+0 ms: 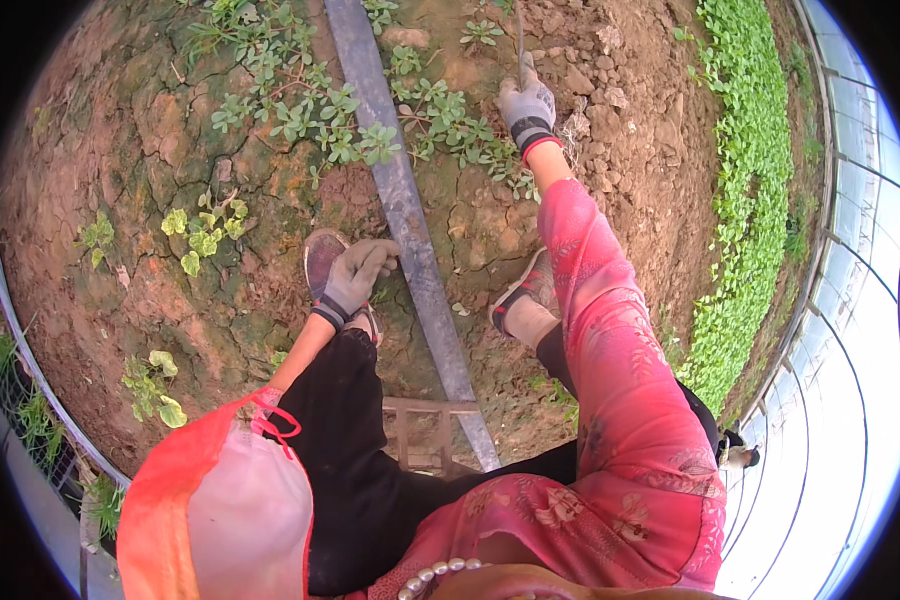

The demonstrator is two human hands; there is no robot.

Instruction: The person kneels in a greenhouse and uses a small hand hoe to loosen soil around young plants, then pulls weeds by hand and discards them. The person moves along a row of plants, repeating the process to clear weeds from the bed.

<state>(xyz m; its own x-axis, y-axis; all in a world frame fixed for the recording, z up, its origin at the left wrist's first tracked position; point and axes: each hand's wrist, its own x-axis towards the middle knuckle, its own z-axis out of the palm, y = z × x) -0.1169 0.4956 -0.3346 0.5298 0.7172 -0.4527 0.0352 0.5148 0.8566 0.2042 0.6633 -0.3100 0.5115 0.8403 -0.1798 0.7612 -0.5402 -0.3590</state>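
Note:
My right hand (529, 105), in a grey knit work glove with a red cuff edge, grips the thin shaft of a hand tool (521, 34). The shaft points away from me over loose, broken soil; its far end cannot be made out. Just left of that hand, purslane-like weeds (446, 120) spread low across the ground. My left hand (358, 274), gloved alike, hangs above my left shoe (321, 259) with loosely bent fingers and nothing visible in them. Its fingertips come close to a flat dark irrigation hose (412, 225) that runs between my feet.
A dense strip of green seedlings (750, 172) grows at the right, beside the greenhouse's plastic wall (862, 135). Small yellowing plants (206, 232) dot the cracked soil at left. A slatted frame (420, 409) shows under me. Another person (739, 454) is far off at right.

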